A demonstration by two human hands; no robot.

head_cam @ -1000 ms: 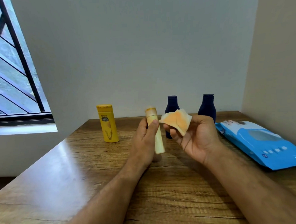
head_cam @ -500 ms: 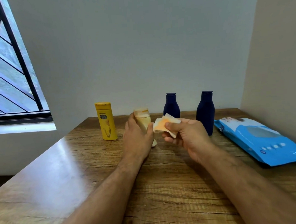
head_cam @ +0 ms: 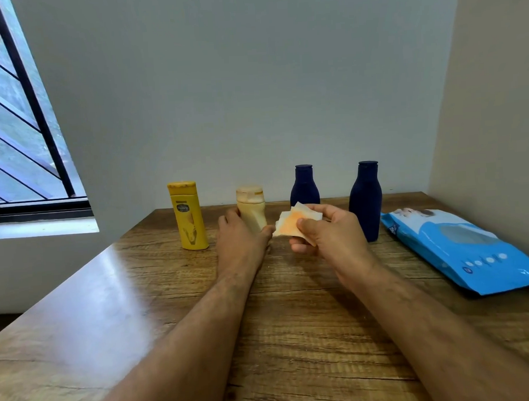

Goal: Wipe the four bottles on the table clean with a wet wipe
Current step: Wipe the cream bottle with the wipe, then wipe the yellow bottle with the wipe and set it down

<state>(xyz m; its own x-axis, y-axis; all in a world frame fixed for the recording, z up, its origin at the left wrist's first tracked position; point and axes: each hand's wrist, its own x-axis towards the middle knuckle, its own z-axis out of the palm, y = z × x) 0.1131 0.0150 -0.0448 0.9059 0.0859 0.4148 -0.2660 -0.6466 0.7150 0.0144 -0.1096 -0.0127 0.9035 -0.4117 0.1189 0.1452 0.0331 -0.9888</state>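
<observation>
item: wood table, set in a wall corner, window at far left.

item: four bottles, upright, in a row near the far edge. from the left we logged a yellow bottle, a cream bottle, a navy bottle and a second navy bottle. all stood apart from each other.

item: left hand. we found it wrapped round the cream bottle from the near side, fingers on the bottle's left, thumb on its right, low on the body. the bottle's base was hidden behind the hand, so we could not tell whether it rested on the table.

item: right hand. we found it raised above the table just right of the cream bottle, thumb and fingers pinching a folded wipe. the wipe was white with an orange stain across its middle; its left corner lay just beside the left thumb, and we could not tell whether they touched. the wipe covered the lower part of the first navy bottle from our view.

item: blue wipe pack, flat on the table at the right, near the second navy bottle.
</observation>
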